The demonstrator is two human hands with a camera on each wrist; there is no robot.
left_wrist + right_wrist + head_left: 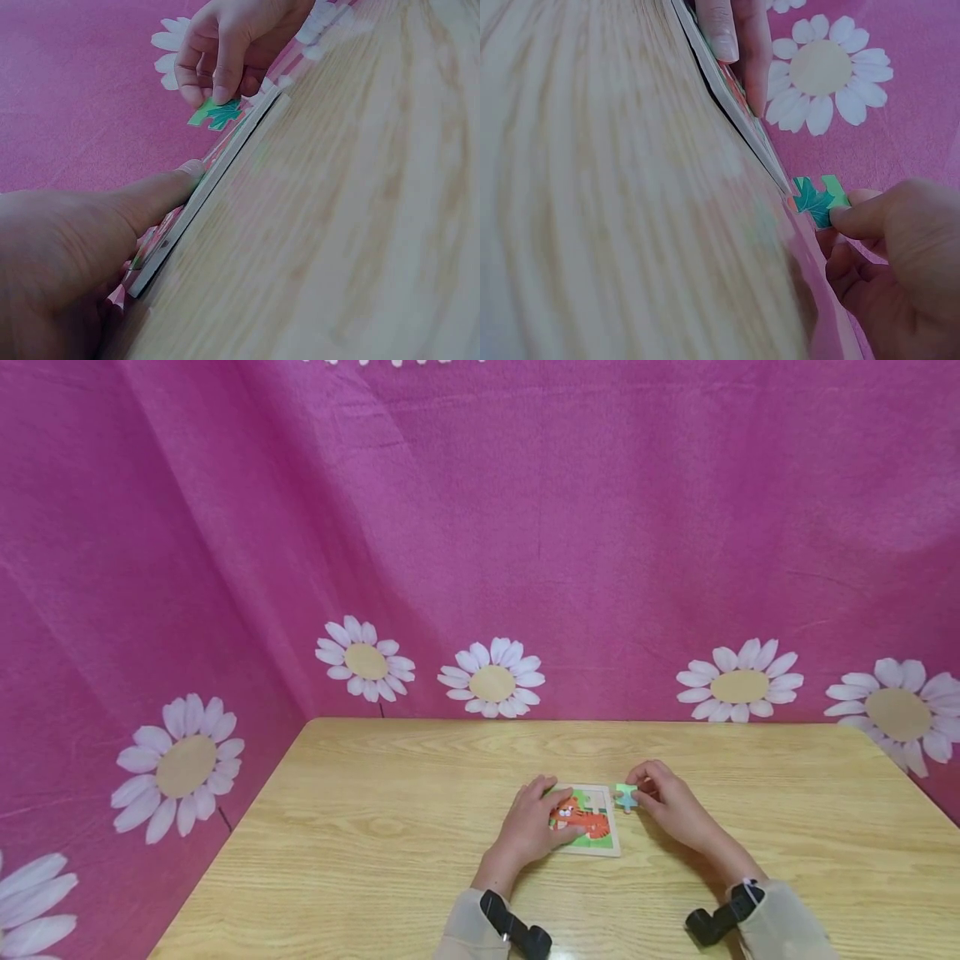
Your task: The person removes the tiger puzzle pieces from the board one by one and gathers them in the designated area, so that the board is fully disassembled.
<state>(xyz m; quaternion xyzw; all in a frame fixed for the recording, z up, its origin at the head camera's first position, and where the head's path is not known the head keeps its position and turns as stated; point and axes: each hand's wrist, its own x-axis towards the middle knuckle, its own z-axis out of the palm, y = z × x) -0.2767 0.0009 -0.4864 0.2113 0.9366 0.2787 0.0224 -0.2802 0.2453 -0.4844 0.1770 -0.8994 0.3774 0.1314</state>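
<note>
A small tiger jigsaw puzzle in a light wooden frame (617, 843) lies on the table, with a bare patch at its upper right. Across its left part rests my left hand (528, 822), thumb and fingers spread over the picture. The left wrist view shows that thumb (161, 196) lying on top near the frame's edge. Just right of the puzzle, my right hand (675, 806) pinches a green jigsaw piece (626, 797) between thumb and fingers. A dark green leaf shows on this piece (816, 202) in the right wrist view, close beside the frame's corner.
The wood-grain table (360, 843) reaches back to a pink cloth (525, 527) printed with white daisies. More of this cloth hangs along the left side. Each wrist wears a black camera mount (517, 927) over a pale sleeve.
</note>
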